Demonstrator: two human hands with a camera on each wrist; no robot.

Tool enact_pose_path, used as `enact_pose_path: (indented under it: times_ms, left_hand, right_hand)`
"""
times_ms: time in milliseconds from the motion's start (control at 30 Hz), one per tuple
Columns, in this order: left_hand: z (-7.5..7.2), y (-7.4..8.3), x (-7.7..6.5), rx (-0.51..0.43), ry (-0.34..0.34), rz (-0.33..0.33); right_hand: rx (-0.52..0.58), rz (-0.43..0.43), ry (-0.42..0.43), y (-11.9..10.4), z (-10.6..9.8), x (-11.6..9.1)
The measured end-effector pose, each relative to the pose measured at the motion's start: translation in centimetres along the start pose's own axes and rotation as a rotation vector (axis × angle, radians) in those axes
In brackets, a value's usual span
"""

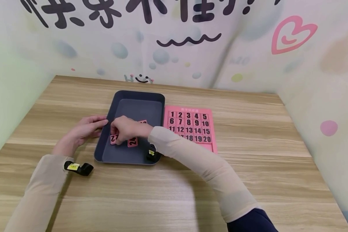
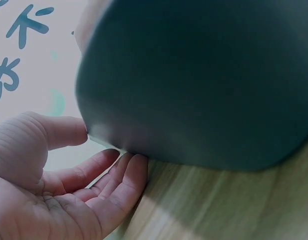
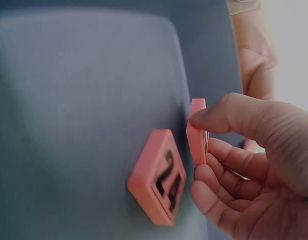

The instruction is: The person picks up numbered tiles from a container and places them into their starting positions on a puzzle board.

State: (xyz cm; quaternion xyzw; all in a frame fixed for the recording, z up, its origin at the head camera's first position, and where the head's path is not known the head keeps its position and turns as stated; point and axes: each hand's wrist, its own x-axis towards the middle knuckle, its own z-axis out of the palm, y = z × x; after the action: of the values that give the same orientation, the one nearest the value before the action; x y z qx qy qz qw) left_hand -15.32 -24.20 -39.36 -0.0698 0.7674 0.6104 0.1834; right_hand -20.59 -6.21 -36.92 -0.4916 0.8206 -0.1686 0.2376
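My right hand (image 1: 124,128) is inside the dark blue-grey tray (image 1: 142,95). Between thumb and fingertips it pinches a pink number tile (image 3: 196,131), tipped on edge in the right wrist view; the head view shows a "22" there. Another pink tile, marked 24 (image 1: 132,142), lies flat on the tray floor beside it. A third tile (image 1: 143,122) is partly hidden behind the right hand. My left hand (image 1: 85,129) rests against the tray's left side; in the left wrist view its thumb and loosely bent fingertips touch the tray wall.
Right of the tray lies a pink number board (image 1: 214,129) with rows of tiles running from 1 to 20. My right forearm covers its lower left part. The wooden table (image 1: 264,145) meets a printed wall covering (image 1: 243,64) behind.
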Motion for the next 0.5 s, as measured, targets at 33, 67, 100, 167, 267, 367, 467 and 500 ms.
enact_pose_path:
  times_ms: [33,67,100,167,267,367,467,500]
  left_hand:
    - [0.0,0.0,0.0,0.002,0.001,-0.002]
    - [0.0,0.0,0.0,0.005,0.002,-0.003]
    - [0.0,0.0,0.1,0.011,0.004,-0.004]
    - [0.1,0.0,0.1,0.015,0.005,-0.004]
    - [0.1,0.0,0.1,0.016,0.008,-0.005]
    - [0.2,0.1,0.0,0.001,0.007,0.001]
    - [0.2,0.1,-0.1,-0.014,0.004,0.005]
    - [0.2,0.1,-0.1,-0.017,0.003,0.006]
  right_hand:
    - [0.007,-0.004,0.006,0.1,-0.2,-0.3]
    - [0.013,-0.006,0.011,0.2,-0.4,-0.6]
    - [0.019,-0.01,0.021,0.3,-0.6,-0.9]
    - [0.029,-0.018,0.042,0.6,-1.1,-1.6]
    - [0.043,-0.036,0.075,1.0,-1.8,-3.0]
    - [0.057,-0.054,0.103,1.4,-2.6,-4.5]
    - [0.064,-0.06,0.139,1.9,-3.3,-6.1]
    - [0.063,-0.057,0.151,2.1,-3.5,-6.7]
